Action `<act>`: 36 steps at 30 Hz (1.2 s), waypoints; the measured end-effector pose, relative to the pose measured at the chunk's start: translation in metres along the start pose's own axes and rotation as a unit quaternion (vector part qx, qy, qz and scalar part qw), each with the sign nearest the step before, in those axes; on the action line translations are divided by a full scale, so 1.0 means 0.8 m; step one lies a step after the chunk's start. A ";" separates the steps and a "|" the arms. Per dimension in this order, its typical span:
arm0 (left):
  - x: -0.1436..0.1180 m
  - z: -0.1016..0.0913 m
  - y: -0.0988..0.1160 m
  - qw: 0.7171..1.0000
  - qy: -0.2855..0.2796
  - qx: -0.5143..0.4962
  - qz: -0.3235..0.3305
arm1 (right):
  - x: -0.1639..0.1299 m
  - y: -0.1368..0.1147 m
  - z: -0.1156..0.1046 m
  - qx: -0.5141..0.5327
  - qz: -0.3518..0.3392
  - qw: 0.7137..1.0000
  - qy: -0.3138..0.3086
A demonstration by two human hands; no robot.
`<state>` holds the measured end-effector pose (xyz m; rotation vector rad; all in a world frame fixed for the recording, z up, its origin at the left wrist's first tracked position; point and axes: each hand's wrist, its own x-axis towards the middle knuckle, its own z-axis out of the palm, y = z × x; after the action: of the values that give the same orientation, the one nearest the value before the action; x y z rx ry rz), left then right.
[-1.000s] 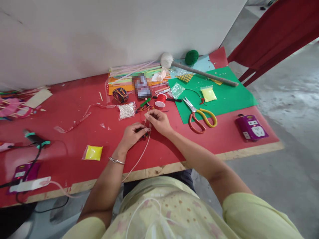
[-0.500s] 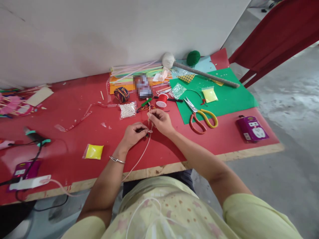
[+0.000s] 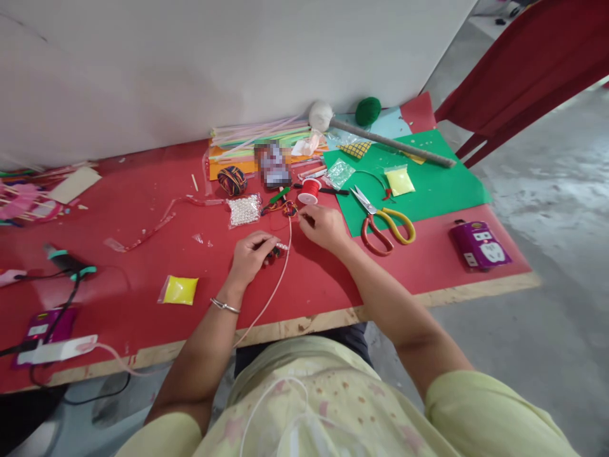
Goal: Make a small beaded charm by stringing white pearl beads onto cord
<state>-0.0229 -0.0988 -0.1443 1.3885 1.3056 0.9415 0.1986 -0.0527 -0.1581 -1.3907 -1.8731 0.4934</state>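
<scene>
My left hand [image 3: 251, 255] rests on the red table [image 3: 143, 254] and pinches a small dark beaded piece [image 3: 273, 254] at its fingertips. A thin pale cord [image 3: 271, 295] runs from that piece down toward my lap. My right hand [image 3: 323, 227] sits a little to the right and farther back, fingers closed on a fine thread near a tangle of coloured threads [image 3: 285, 208]. A red thread spool [image 3: 309, 191] stands just beyond it. A bag of white beads [image 3: 243, 210] lies behind my left hand.
Red-and-yellow scissors [image 3: 385, 222] lie on a green sheet [image 3: 428, 184] to the right. A purple socket block [image 3: 479, 244] sits near the right edge. A yellow packet [image 3: 179, 290], a glue gun [image 3: 66, 263] and cables lie on the left. Straws and coloured paper [image 3: 257, 139] are stacked by the wall.
My right hand has moved right and away from my left hand, drawing the thread out toward the spool. My left hand has stayed in place on the beaded piece.
</scene>
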 end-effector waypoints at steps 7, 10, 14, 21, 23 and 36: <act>0.005 -0.001 -0.009 0.991 0.110 -0.070 -0.030 | -0.005 -0.021 -0.015 -0.018 -0.033 0.998 -0.042; 0.008 -0.001 -0.012 0.988 0.132 -0.083 -0.024 | -0.005 -0.024 -0.006 0.106 -0.046 0.988 -0.105; 0.008 0.000 -0.013 0.985 0.143 -0.088 -0.021 | -0.005 -0.019 0.010 0.202 -0.080 0.965 -0.145; 0.007 -0.001 -0.016 0.983 0.140 -0.113 -0.037 | -0.002 -0.012 0.010 0.226 -0.059 0.962 -0.144; 0.008 -0.002 -0.017 0.985 0.138 -0.100 -0.028 | -0.001 -0.010 0.009 0.185 -0.096 0.965 -0.160; 0.009 -0.003 -0.018 0.989 0.120 -0.016 0.085 | -0.006 -0.038 0.006 0.494 0.183 0.831 -0.179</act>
<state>-0.0276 -0.0923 -0.1579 1.4124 1.3556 1.2715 0.1757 -0.0669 -0.1422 -0.9253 -1.2065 1.7255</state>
